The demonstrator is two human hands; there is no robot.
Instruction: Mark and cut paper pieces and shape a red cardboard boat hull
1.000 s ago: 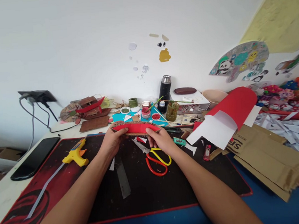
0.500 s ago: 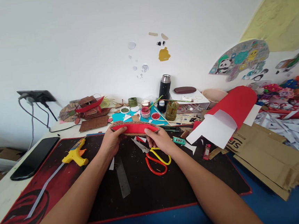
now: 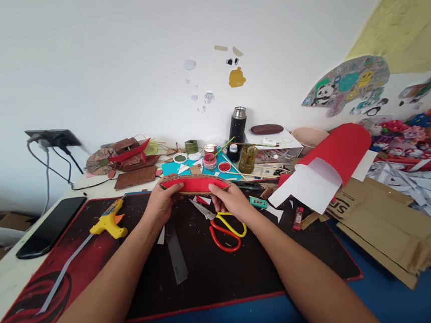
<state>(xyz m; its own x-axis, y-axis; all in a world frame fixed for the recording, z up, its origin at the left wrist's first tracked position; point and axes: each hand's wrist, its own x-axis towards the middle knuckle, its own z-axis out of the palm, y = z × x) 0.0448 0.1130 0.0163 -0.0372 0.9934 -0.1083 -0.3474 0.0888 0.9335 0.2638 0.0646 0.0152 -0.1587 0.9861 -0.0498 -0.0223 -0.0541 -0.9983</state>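
Note:
A narrow cardboard piece with a red face (image 3: 197,184) is held up level between both hands above the dark mat. My left hand (image 3: 162,201) pinches its left end, thumb lying on the red surface. At the opposite end, my right hand (image 3: 227,198) grips it the same way, with fingers curled underneath. Below the right hand lie scissors (image 3: 225,231) with one red and one yellow handle. A metal ruler (image 3: 177,258) rests on the mat beneath the piece, between the forearms. The fingers behind the cardboard are partly hidden.
Left on the mat (image 3: 226,281) are a yellow glue gun (image 3: 109,221) and a pale strip (image 3: 65,275); a black phone (image 3: 50,228) lies beyond. Paint jars (image 3: 210,162) and a thermos (image 3: 238,124) stand behind. Rolled red paper (image 3: 340,148) and brown cardboard (image 3: 387,222) are at right.

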